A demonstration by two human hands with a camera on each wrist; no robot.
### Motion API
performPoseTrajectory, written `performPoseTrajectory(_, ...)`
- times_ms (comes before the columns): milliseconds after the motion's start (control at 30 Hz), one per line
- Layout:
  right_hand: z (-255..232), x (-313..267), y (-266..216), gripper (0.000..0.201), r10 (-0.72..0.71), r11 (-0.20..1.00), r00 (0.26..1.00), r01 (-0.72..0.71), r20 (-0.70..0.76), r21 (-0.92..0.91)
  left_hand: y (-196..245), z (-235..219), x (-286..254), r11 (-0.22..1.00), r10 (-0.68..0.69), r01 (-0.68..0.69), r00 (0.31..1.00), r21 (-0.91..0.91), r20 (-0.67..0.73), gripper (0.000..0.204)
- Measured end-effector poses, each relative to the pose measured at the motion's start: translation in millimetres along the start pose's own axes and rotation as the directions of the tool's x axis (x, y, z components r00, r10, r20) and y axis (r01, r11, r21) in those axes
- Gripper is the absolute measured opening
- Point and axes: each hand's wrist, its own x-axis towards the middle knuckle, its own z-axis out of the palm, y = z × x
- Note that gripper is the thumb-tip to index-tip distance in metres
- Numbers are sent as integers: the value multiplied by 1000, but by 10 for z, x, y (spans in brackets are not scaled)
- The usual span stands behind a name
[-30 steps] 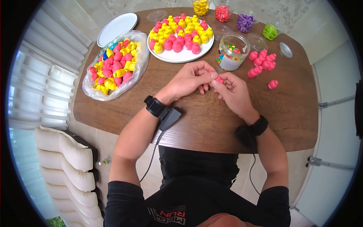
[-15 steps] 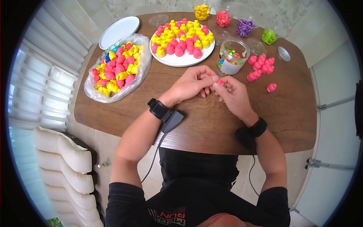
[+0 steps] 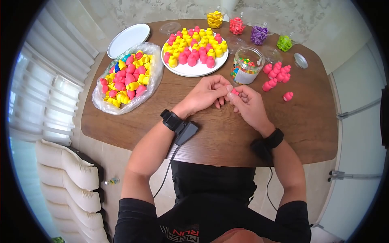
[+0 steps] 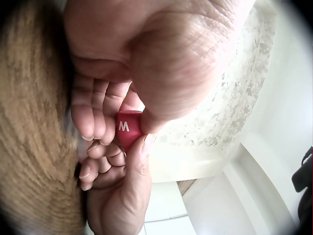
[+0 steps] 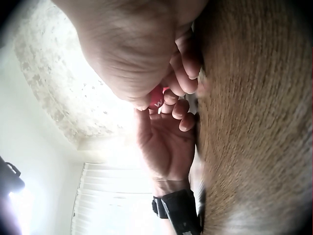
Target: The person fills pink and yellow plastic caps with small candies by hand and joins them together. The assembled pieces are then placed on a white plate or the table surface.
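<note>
Your left hand [image 3: 207,94] and right hand [image 3: 250,104] meet at one pink piece [image 4: 128,128], marked with a white W, above the table [image 3: 227,137]. Take this piece as the clock centre, with 12 directly ahead.

Fingers: the thumb and fingers of each hand pinch the piece, spread no wider than its body. The far side of both grips is hidden.

Procedure: the step in hand appears to be working the piece between the two pinches. Steady it with one hand and apply light, even pressure with the other. Align both grips on one axis; a skewed push could make the piece slip. Hold it low over the table.

Count:
- Held piece: one.
- Loose pink pieces: one apart [image 3: 288,96] at 3 o'clock; a pink cluster [image 3: 280,76] at 2 o'clock, overlapping, exact number unclear.
- Large jar [image 3: 245,77]: one, at 1 o'clock.
- Small jars: four, from 11:30 to 1:30; yellow jar [image 3: 214,19], red jar [image 3: 237,26], purple jar [image 3: 258,35], green jar [image 3: 285,43].
- Plate [image 3: 192,71]: one, between 10 and 11; its crowded bottles [image 3: 191,60] cannot be counted reliably.
- Bag [image 3: 156,58]: one, at 9 o'clock; contents overlap.
- White disc [image 3: 128,39]: one, at 10 o'clock.
- Silver lid [image 3: 300,60]: one, at 2 o'clock, beyond the cluster.
</note>
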Motion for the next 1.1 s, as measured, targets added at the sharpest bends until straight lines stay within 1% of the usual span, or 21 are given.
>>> performPoseTrajectory(467, -2, 0, 18, 19, -19, 1000, 1000, 19, -9, -8, -1, -17, 6, 1000, -5, 5, 1000, -2, 18, 28)
performPoseTrajectory(667, 30, -4, -10, 20, -37, 999, 998, 38, -45, 20, 8, -15, 4, 1000, -6, 6, 1000, -1, 18, 29)
performPoseTrajectory(933, 10, -13, -20, 22, -45, 999, 999, 46, -16, 23, 4, -31, 2, 1000, -15, 14, 999, 22, 34, 30)
performPoseTrajectory(1100, 11, -8, 3, 21, -41, 998, 999, 42, -25, 36, -17, -34, 13, 1000, -9, 9, 1000, -13, 22, 33)
